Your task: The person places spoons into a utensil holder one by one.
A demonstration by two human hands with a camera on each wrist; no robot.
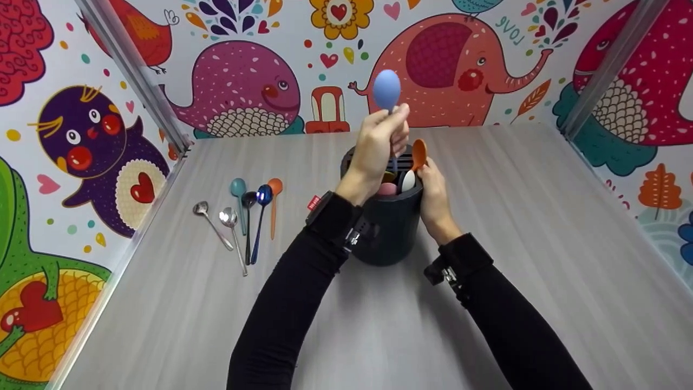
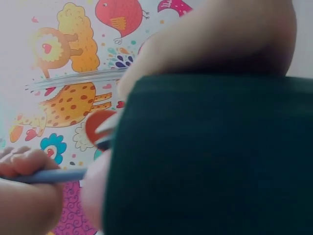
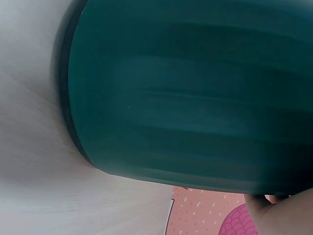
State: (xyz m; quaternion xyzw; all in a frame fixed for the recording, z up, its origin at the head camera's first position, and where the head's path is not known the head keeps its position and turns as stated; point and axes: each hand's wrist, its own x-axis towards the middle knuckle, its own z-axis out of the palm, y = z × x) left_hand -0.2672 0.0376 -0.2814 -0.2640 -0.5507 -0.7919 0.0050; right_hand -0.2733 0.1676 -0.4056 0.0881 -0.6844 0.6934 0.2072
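A light blue spoon [image 1: 387, 89] stands bowl up above a dark green utensil holder [image 1: 387, 238]. My left hand [image 1: 376, 143] grips its handle, whose lower end reaches down toward the holder's opening. The right hand [image 1: 435, 189] holds the holder's right side near the rim; in the right wrist view part of a hand [image 3: 283, 213] lies against the green wall. Inside the holder stand an orange spoon [image 1: 419, 154], a white spoon [image 1: 409, 180] and a pink utensil [image 1: 386, 189]. Their lower parts are hidden by the holder.
Left of the holder several spoons lie on the pale table [image 1: 162, 303]: a small metal ladle [image 1: 201, 208], a silver spoon [image 1: 228, 216], a teal spoon [image 1: 238, 187], a black ladle [image 1: 249, 199], a shiny blue spoon [image 1: 264, 194] and an orange one. Cartoon-printed walls enclose the table.
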